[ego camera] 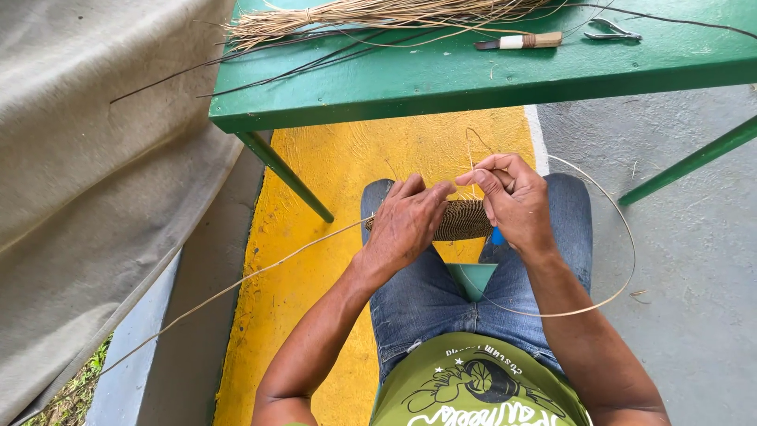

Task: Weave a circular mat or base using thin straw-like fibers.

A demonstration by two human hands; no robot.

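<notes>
Over the person's knees, below the green table (441, 87), the woven piece (464, 219) sits between both hands: left hand (406, 225) clasps its end, right hand (514, 199) pinches a fibre strand (615, 229). The hands hide its ends.

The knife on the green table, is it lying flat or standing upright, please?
Lying flat. The knife rests on its side on the green table, beside the fibre bundle, untouched.

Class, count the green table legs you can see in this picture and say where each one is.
2: one table leg slants down at the left over the yellow floor, another leg at the right over grey floor. Others may be hidden.
</notes>
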